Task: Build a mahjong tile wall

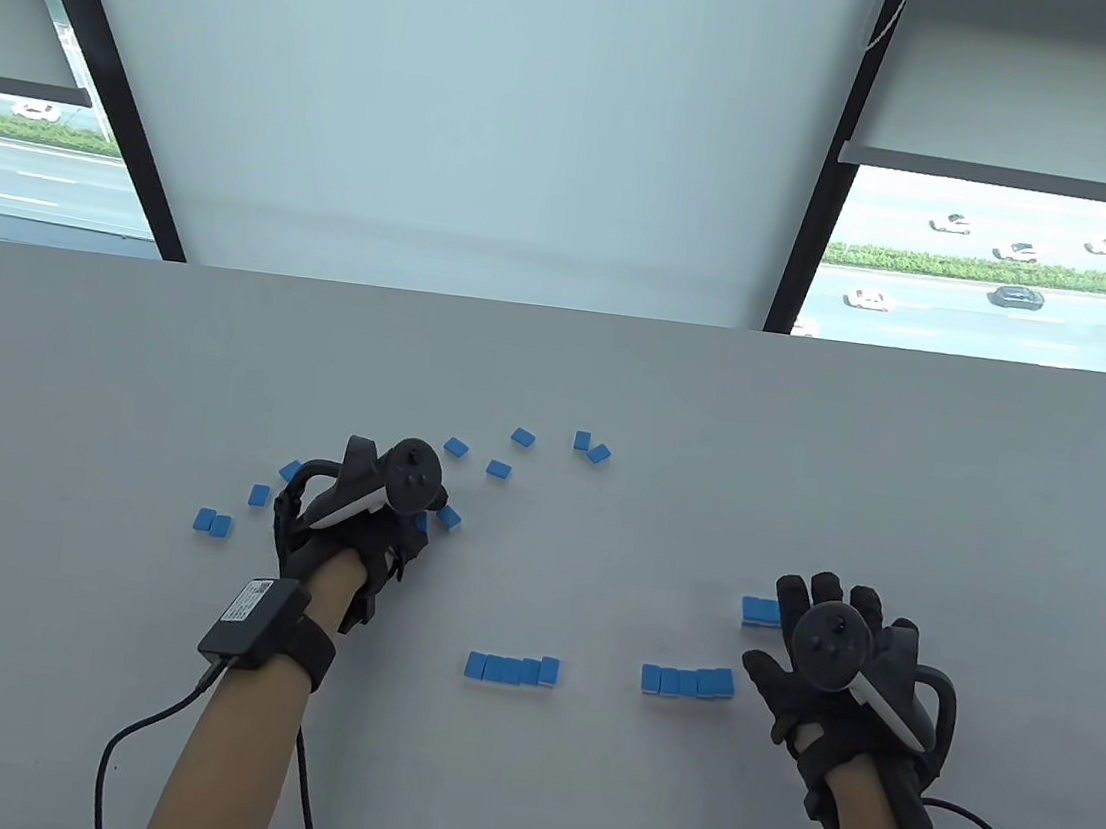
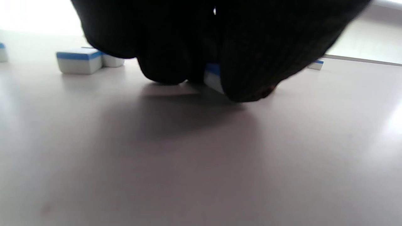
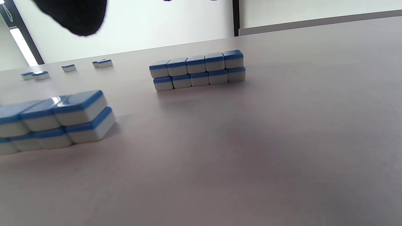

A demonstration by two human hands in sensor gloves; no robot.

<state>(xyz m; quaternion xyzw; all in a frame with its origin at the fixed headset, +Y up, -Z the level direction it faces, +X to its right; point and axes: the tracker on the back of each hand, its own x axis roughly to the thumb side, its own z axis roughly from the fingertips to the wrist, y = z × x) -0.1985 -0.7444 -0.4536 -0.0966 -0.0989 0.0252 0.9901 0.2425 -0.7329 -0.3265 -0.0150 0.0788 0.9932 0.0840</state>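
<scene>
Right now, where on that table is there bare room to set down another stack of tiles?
The gap between the two near stacked rows is bare, as is the wide far-right stretch of table and the near edge between the arms. It is crowded around the left hand, where loose tiles lie scattered.

Grey table (image 1: 116,361) below bright windows (image 1: 1014,270)

1. Both hands wore black sensor gloves, the left hand (image 1: 351,541) and the right hand (image 1: 834,671) alike.
2. A dark tracker with a white grip and a round black face sat strapped on the back of each hand.
3. Black wrist straps each carried a dark box bearing a white label with a code square.
4. Black cables trailed from both boxes.
5. The forearms were unsleeved.
</scene>
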